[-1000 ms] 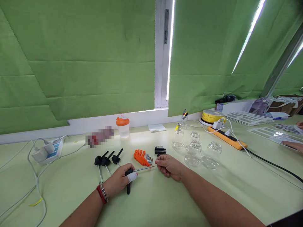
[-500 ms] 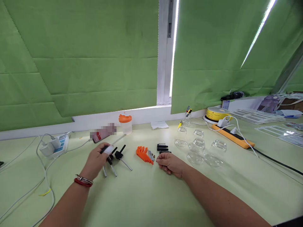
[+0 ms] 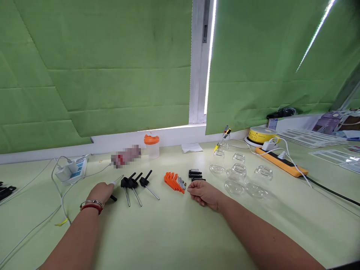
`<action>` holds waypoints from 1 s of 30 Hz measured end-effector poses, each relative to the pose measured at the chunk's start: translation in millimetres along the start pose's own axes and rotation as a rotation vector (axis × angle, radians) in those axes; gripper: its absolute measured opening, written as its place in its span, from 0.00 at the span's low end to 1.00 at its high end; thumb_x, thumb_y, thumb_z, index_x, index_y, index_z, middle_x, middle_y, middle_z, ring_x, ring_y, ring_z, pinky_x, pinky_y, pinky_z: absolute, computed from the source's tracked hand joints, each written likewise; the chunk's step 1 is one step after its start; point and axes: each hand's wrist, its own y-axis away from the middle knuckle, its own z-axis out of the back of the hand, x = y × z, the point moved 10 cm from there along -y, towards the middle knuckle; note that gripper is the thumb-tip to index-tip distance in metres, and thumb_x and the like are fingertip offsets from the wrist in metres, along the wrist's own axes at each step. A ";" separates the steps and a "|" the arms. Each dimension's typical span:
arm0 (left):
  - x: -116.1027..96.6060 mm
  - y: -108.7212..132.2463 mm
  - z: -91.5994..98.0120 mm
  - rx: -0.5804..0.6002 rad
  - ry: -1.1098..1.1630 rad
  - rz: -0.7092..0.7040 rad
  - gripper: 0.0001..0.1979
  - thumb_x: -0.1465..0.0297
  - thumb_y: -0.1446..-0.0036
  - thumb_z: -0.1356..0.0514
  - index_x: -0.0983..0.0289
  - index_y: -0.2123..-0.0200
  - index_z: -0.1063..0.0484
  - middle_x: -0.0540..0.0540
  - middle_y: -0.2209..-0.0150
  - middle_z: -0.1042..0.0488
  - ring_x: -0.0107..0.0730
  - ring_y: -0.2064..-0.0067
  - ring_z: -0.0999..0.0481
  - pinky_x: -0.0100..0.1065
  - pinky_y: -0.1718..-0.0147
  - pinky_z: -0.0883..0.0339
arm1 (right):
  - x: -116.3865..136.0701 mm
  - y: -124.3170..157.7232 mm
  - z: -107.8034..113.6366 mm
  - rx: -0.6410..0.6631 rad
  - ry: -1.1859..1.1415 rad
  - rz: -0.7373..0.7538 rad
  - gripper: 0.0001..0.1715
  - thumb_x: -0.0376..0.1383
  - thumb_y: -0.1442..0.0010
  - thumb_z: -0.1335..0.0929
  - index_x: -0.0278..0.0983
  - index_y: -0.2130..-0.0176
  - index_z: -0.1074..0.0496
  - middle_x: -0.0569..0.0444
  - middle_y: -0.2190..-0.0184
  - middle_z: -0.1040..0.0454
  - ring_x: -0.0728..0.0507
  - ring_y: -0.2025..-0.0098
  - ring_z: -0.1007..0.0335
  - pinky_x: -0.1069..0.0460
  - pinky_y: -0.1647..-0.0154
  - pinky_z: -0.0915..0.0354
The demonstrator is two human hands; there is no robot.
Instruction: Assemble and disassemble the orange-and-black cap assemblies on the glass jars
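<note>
My left hand [image 3: 99,194] is closed around a slim screwdriver-like tool [image 3: 119,179], its pale collar and thin metal shaft poking out past the fingers. A short black end [image 3: 113,198] shows beneath the hand; whether it belongs to that tool I cannot tell. Just right of it lie three black heads with metal rods [image 3: 144,182]. My right hand [image 3: 204,194] rests on the table with thumb and fingertips pressed together; anything between them is hidden. Beside its fingertips are small metal pins [image 3: 181,183] and several orange angled pieces [image 3: 172,182]. Black ribbed pieces [image 3: 195,174] lie just behind it.
Several clear glass jars [image 3: 238,172] stand to the right, before an orange power strip [image 3: 292,167]. At the back are an orange-lidded cup [image 3: 152,147] and a folded white paper [image 3: 191,147]. A white power strip [image 3: 81,168] with cables lies at left.
My left hand has moved left and down with the tool, uncovering the black heads with rods. My right hand stays in place. The view has shifted slightly.
</note>
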 end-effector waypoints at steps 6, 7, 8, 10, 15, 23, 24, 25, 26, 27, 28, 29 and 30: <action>0.2 9.3 -8.3 0.140 -0.090 0.121 0.21 0.54 0.56 0.48 0.67 0.74 0.29 0.72 0.66 0.26 0.59 0.63 0.27 0.42 0.71 0.38 | -1.9 -1.5 -0.9 -0.006 0.085 0.014 0.09 0.40 0.47 0.34 0.37 0.68 0.35 0.60 0.79 0.35 0.56 0.85 0.53 0.58 0.87 0.54; -0.8 13.5 -6.0 0.150 -0.135 0.158 0.22 0.54 0.56 0.48 0.67 0.71 0.28 0.71 0.64 0.27 0.60 0.62 0.28 0.44 0.70 0.38 | -2.2 -2.2 -0.4 -0.024 0.112 0.021 0.09 0.40 0.47 0.35 0.37 0.68 0.35 0.60 0.79 0.36 0.56 0.85 0.53 0.58 0.86 0.54; -3.5 18.1 -1.2 0.136 -0.189 0.187 0.23 0.53 0.55 0.49 0.67 0.69 0.28 0.71 0.62 0.27 0.61 0.60 0.29 0.46 0.68 0.39 | -1.3 -3.0 0.6 -0.049 0.149 0.041 0.08 0.40 0.46 0.35 0.37 0.67 0.35 0.60 0.79 0.36 0.56 0.84 0.53 0.58 0.85 0.54; -27.1 25.8 12.5 0.036 -0.302 0.099 0.22 0.56 0.53 0.49 0.67 0.66 0.29 0.70 0.60 0.27 0.61 0.57 0.30 0.49 0.63 0.40 | 5.1 -3.8 3.2 -0.124 0.252 0.114 0.07 0.38 0.46 0.35 0.37 0.67 0.35 0.60 0.79 0.37 0.55 0.82 0.50 0.58 0.83 0.52; -119.3 64.9 32.0 -0.324 -0.369 -0.395 0.19 0.68 0.49 0.51 0.68 0.55 0.33 0.65 0.51 0.31 0.50 0.49 0.35 0.48 0.50 0.50 | 22.1 -2.7 -2.3 -0.226 0.545 0.239 0.06 0.36 0.46 0.35 0.38 0.65 0.33 0.60 0.79 0.37 0.52 0.78 0.44 0.56 0.77 0.49; -168.7 100.5 -28.6 -0.070 -0.305 -0.779 0.27 0.77 0.53 0.50 0.64 0.46 0.40 0.59 0.46 0.33 0.43 0.42 0.41 0.53 0.42 0.67 | 39.8 -0.2 -16.0 -0.280 0.891 0.283 0.10 0.36 0.43 0.37 0.38 0.60 0.31 0.56 0.75 0.31 0.50 0.75 0.39 0.56 0.76 0.51; -168.1 100.7 -32.8 -0.043 -0.302 -0.786 0.27 0.77 0.52 0.50 0.64 0.46 0.40 0.59 0.46 0.33 0.43 0.42 0.40 0.53 0.42 0.67 | 40.5 -0.1 -16.8 -0.280 0.904 0.287 0.10 0.37 0.43 0.37 0.38 0.60 0.31 0.56 0.75 0.31 0.50 0.74 0.39 0.56 0.76 0.51; -167.2 100.5 -35.3 -0.026 -0.300 -0.790 0.27 0.77 0.51 0.50 0.64 0.46 0.40 0.60 0.47 0.33 0.43 0.43 0.40 0.53 0.42 0.66 | 40.7 -0.1 -17.1 -0.278 0.909 0.289 0.10 0.37 0.44 0.37 0.38 0.60 0.31 0.56 0.75 0.31 0.49 0.74 0.39 0.56 0.76 0.51; -166.4 100.6 -36.6 -0.015 -0.299 -0.795 0.26 0.76 0.50 0.50 0.65 0.45 0.40 0.60 0.47 0.33 0.43 0.43 0.39 0.54 0.42 0.66 | 40.4 -0.2 -16.8 -0.274 0.906 0.290 0.10 0.37 0.44 0.36 0.38 0.61 0.31 0.55 0.75 0.30 0.49 0.74 0.39 0.56 0.76 0.51; -165.9 100.8 -36.8 -0.010 -0.296 -0.800 0.25 0.75 0.50 0.50 0.65 0.45 0.40 0.60 0.46 0.33 0.42 0.43 0.39 0.54 0.42 0.66 | 39.6 -0.6 -15.9 -0.270 0.897 0.288 0.10 0.37 0.44 0.36 0.37 0.60 0.32 0.55 0.75 0.30 0.49 0.74 0.38 0.56 0.76 0.51; -165.9 101.5 -36.3 -0.007 -0.292 -0.807 0.25 0.75 0.49 0.50 0.64 0.46 0.40 0.60 0.46 0.34 0.42 0.43 0.39 0.54 0.42 0.67 | 38.6 -1.1 -14.4 -0.268 0.885 0.283 0.10 0.37 0.44 0.36 0.37 0.60 0.32 0.55 0.74 0.30 0.49 0.74 0.38 0.56 0.76 0.50; -166.2 102.5 -35.5 -0.003 -0.287 -0.815 0.24 0.74 0.49 0.50 0.64 0.46 0.39 0.60 0.46 0.34 0.43 0.43 0.39 0.54 0.42 0.67 | 37.5 -1.7 -12.2 -0.268 0.872 0.279 0.11 0.37 0.43 0.37 0.37 0.60 0.32 0.55 0.74 0.30 0.50 0.74 0.38 0.56 0.76 0.50; -166.8 103.7 -34.7 0.003 -0.282 -0.823 0.23 0.73 0.48 0.50 0.63 0.47 0.38 0.60 0.46 0.34 0.43 0.43 0.39 0.54 0.41 0.67 | 36.7 -2.3 -9.6 -0.273 0.862 0.276 0.11 0.36 0.43 0.37 0.37 0.59 0.32 0.55 0.74 0.31 0.50 0.74 0.38 0.56 0.76 0.50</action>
